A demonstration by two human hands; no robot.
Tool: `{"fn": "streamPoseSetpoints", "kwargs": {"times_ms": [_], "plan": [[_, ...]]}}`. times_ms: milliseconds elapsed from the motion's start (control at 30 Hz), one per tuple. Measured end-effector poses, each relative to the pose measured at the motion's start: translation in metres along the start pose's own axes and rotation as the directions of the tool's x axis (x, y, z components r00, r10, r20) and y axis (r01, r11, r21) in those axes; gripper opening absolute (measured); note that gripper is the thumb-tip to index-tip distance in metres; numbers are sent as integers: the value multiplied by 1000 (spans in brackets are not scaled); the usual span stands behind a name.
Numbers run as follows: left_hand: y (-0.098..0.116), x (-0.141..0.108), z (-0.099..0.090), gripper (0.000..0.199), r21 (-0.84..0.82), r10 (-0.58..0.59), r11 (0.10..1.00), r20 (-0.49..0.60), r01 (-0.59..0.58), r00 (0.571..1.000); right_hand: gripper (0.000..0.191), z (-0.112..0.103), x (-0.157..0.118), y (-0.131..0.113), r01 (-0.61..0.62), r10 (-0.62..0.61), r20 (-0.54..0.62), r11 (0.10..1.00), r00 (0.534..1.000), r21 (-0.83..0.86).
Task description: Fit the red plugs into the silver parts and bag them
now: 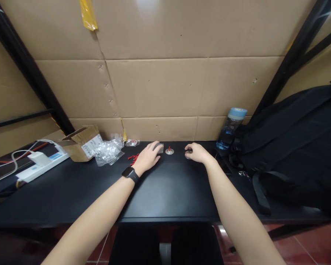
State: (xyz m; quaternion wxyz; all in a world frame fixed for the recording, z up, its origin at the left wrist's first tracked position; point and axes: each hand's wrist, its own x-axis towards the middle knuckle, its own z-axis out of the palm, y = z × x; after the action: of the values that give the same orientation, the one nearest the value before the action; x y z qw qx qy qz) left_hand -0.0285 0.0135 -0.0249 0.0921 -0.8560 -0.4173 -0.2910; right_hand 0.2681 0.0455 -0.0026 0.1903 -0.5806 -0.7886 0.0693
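My left hand (148, 157), with a black watch on its wrist, lies over the table with fingers stretched out. Its fingertips reach a small clear plastic piece (161, 148), partly hidden beneath them. Red cords or small red pieces (133, 158) lie beside that hand. Between my hands, a clear round disc with a red peg (169, 151), looking like a suction cup, rests on the table. My right hand (197, 152) has its fingers curled round a small, clear round piece (187, 154) at the tabletop; the fingers hide part of it.
A crumpled heap of clear bags (109, 150) and an open cardboard box (84, 143) stand left, near a white power strip (42, 167). Another small packet (132, 142) lies behind. On the right are a water bottle (230, 129), keys (244, 174) and a black backpack (295, 147).
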Motion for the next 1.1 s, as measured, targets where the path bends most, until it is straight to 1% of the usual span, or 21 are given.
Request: {"fn": "streamPoseSetpoints", "kwargs": {"times_ms": [100,167,200,233,300,367,400,467,533,633,767,900,1000,1100], "plan": [[-18,-1,-17,51,4,-69,998,-27,70,997,35,1,-1,3,17,-18,45,1000,999,18],[-38,-5,-31,40,16,-156,987,-45,157,987,36,1,-1,5,29,-31,66,999,997,35],[-50,-9,-37,34,32,-206,978,-36,207,978,36,1,-1,6,32,-35,73,999,997,42],[-62,-14,-43,30,51,-256,965,-20,256,967,36,2,0,7,33,-36,79,998,996,45],[-85,-25,-50,24,78,-328,943,46,324,943,36,2,1,9,26,-30,84,999,996,44],[-99,-33,-52,23,93,-365,930,108,356,925,36,3,3,11,27,-31,87,998,996,48],[-103,-35,-50,24,98,-375,926,130,364,918,36,3,3,12,30,-35,90,998,995,54],[-104,-35,-44,27,111,-394,918,156,381,906,35,3,3,14,37,-43,96,997,994,62],[-98,-30,-37,29,131,-418,907,172,400,892,36,2,3,15,34,-39,89,998,995,57],[-84,-22,-29,31,170,-467,881,171,441,868,36,0,3,15,30,-32,43,999,999,45],[-71,-16,-24,38,219,-528,843,159,492,834,29,-4,-1,10,69,-68,-27,996,997,54],[-64,-14,-22,27,242,-555,823,151,514,818,27,-10,-7,-2,101,-98,-56,993,994,61],[-61,-15,-20,24,240,-567,815,141,527,812,38,-12,-9,-9,131,-122,-96,987,988,98],[-58,-17,-17,24,233,-559,819,118,524,821,50,-11,-9,-15,177,-151,-150,967,977,181]]}}
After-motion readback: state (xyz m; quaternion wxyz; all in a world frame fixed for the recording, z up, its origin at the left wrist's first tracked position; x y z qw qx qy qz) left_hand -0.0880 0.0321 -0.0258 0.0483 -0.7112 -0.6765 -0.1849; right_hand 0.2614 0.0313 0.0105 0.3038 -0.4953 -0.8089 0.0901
